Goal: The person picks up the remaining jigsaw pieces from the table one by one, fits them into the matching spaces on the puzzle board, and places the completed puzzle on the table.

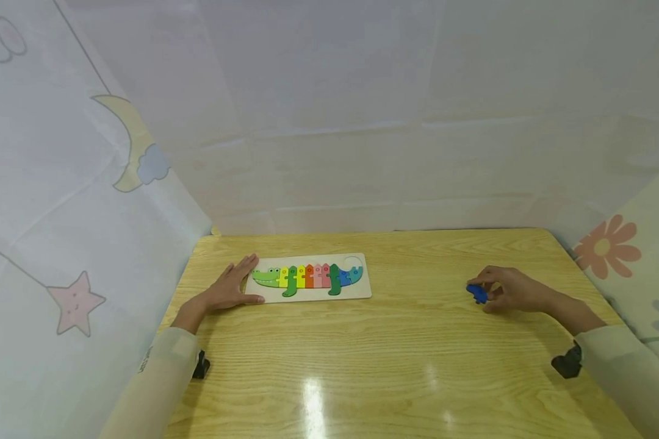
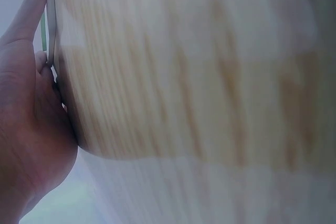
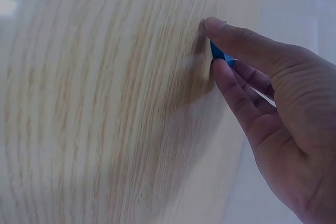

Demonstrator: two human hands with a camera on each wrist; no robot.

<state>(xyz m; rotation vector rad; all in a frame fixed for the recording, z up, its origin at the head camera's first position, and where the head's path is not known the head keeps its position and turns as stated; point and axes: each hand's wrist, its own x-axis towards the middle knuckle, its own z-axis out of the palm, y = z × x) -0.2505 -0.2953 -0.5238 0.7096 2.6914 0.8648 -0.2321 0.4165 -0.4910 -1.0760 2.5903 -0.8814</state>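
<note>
A pale wooden puzzle board [image 1: 307, 297] lies flat on the table, filled with a colourful crocodile [image 1: 309, 276] made of interlocking pieces. Beyond the blue tail, a curved outline shows bare wood at the board's upper right corner. My left hand [image 1: 232, 286] rests at the board's left end, thumb along the near edge and straight fingers by the far corner. Well to the right, my right hand [image 1: 507, 289] pinches a small dark blue puzzle piece [image 1: 477, 293] between thumb and fingers, close over the table. In the right wrist view, the fingers hide most of that piece [image 3: 217, 52].
The wood-grain table [image 1: 329, 353] has rounded far corners. A pale cloth wall [image 1: 329, 152] stands behind it, with printed cloth on both sides. Dark wrist-worn devices [image 1: 568, 361] show at both sleeves.
</note>
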